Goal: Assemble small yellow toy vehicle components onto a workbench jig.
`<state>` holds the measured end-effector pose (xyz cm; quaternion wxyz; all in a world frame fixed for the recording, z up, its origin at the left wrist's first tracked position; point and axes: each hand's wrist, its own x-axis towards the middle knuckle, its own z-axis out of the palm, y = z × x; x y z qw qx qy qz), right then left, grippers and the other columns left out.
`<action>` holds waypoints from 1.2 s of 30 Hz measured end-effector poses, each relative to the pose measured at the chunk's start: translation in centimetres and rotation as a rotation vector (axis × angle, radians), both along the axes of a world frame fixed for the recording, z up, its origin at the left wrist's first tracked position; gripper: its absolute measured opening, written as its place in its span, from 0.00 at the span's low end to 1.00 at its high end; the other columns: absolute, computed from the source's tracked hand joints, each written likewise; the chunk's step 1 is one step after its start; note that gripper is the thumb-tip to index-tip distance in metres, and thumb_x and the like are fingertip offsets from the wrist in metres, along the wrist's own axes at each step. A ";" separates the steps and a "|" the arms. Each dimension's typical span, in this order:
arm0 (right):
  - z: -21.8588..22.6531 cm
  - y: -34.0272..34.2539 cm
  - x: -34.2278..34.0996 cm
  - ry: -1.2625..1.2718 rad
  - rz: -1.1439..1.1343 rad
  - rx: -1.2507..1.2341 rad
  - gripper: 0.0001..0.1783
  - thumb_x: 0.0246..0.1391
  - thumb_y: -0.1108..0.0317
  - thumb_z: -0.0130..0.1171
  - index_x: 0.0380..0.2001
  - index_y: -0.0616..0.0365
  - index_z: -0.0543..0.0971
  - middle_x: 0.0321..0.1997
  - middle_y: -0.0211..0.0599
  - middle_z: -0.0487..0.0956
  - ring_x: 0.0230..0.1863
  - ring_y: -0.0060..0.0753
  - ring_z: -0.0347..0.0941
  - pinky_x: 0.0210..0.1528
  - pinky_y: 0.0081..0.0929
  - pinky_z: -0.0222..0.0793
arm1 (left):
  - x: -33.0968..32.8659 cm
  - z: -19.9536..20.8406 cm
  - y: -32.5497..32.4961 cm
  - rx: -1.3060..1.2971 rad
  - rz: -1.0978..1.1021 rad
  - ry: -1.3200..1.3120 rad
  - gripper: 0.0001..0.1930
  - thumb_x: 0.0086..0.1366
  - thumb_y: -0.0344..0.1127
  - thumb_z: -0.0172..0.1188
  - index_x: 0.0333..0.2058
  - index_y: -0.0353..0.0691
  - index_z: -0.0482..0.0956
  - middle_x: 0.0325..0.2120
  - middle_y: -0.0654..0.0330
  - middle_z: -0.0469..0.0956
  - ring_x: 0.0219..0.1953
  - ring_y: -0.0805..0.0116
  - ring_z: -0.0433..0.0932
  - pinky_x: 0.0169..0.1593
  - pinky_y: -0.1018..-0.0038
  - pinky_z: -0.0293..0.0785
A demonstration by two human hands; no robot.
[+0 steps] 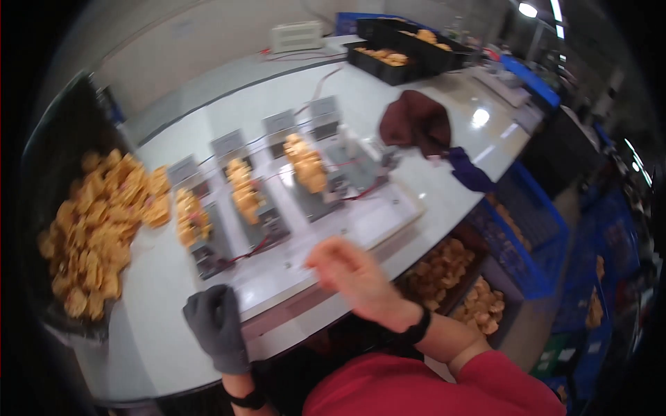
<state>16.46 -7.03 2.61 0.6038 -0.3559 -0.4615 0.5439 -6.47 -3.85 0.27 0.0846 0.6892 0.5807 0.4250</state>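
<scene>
My left hand [214,326], in a grey glove, is curled into a fist at the near left corner of a white base board [274,277]; anything inside it is hidden. Smeared by motion, my bare right hand [350,274] hovers over the board's front edge, its fingers unclear. Several grey metal fixtures stand in a row on the board. Three carry tan, bumpy figure-shaped pieces: a left piece [191,218], a middle piece [243,191] and a right piece [305,163]. No such piece shows on the rightmost fixture [354,165]. Red wires run between the fixtures.
At the left, a black-lined bin [59,142] holds a heap of tan pieces [100,229]. Black trays [385,66] stand far back, near a pale box device [296,37]. A maroon cloth [416,123] lies at right; blue crates [531,236] and more pieces [444,270] sit below.
</scene>
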 end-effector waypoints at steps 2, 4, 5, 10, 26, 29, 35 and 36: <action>0.0 0.5 -3.1 -0.027 0.166 0.032 0.09 0.68 0.65 0.50 0.45 0.57 0.74 0.36 0.21 0.70 0.33 0.10 0.62 0.36 0.13 0.61 | -1.3 -0.7 -0.2 -0.020 -0.004 -0.044 0.05 0.58 0.27 0.62 0.34 0.38 0.79 0.32 0.56 0.74 0.37 0.58 0.69 0.42 0.64 0.65; 0.6 1.1 -4.9 -0.074 0.185 0.161 0.10 0.68 0.64 0.49 0.45 0.59 0.72 0.35 0.21 0.69 0.36 0.11 0.61 0.39 0.14 0.61 | -1.3 -1.2 0.0 -0.012 -0.012 -0.032 0.06 0.59 0.30 0.61 0.36 0.38 0.79 0.32 0.57 0.74 0.39 0.57 0.70 0.44 0.65 0.66; 0.4 1.5 -5.5 -0.082 0.160 0.169 0.10 0.68 0.64 0.49 0.45 0.59 0.72 0.35 0.21 0.69 0.36 0.11 0.61 0.39 0.14 0.61 | -1.2 -1.3 0.2 -0.024 -0.014 -0.036 0.07 0.60 0.31 0.61 0.36 0.38 0.79 0.32 0.57 0.74 0.39 0.57 0.70 0.45 0.65 0.66; 0.2 2.9 -6.7 0.000 0.185 0.131 0.10 0.68 0.63 0.49 0.45 0.58 0.69 0.36 0.22 0.69 0.37 0.12 0.61 0.41 0.14 0.61 | -0.5 -1.3 0.5 -0.051 -0.071 -0.069 0.08 0.60 0.33 0.61 0.37 0.38 0.79 0.32 0.57 0.74 0.40 0.57 0.70 0.45 0.64 0.66; -0.9 4.6 -8.3 0.074 0.197 0.090 0.12 0.68 0.62 0.50 0.48 0.57 0.67 0.37 0.23 0.68 0.40 0.13 0.63 0.44 0.15 0.62 | -0.3 -0.8 0.1 -0.066 -0.064 -0.116 0.06 0.60 0.31 0.61 0.36 0.38 0.80 0.31 0.59 0.73 0.38 0.59 0.69 0.44 0.66 0.65; -0.8 4.6 -8.3 0.025 0.165 0.116 0.12 0.68 0.63 0.50 0.48 0.57 0.67 0.36 0.22 0.68 0.39 0.12 0.62 0.43 0.15 0.62 | -0.5 -0.6 0.0 -0.058 -0.089 -0.093 0.06 0.60 0.30 0.61 0.35 0.38 0.80 0.31 0.58 0.72 0.38 0.59 0.68 0.44 0.67 0.64; -0.8 4.5 -8.3 -0.003 0.142 0.101 0.12 0.67 0.64 0.51 0.49 0.57 0.68 0.37 0.23 0.68 0.38 0.13 0.63 0.42 0.14 0.62 | -0.8 -1.0 0.0 -0.031 -0.080 -0.027 0.05 0.58 0.29 0.62 0.34 0.39 0.79 0.31 0.59 0.73 0.38 0.59 0.68 0.44 0.66 0.64; -1.0 4.5 -8.5 0.005 0.142 0.100 0.13 0.67 0.65 0.52 0.49 0.57 0.68 0.37 0.23 0.68 0.38 0.13 0.64 0.42 0.13 0.62 | -0.9 -0.8 -0.1 -0.014 -0.087 -0.029 0.05 0.57 0.28 0.62 0.33 0.40 0.79 0.30 0.59 0.73 0.38 0.59 0.68 0.45 0.66 0.64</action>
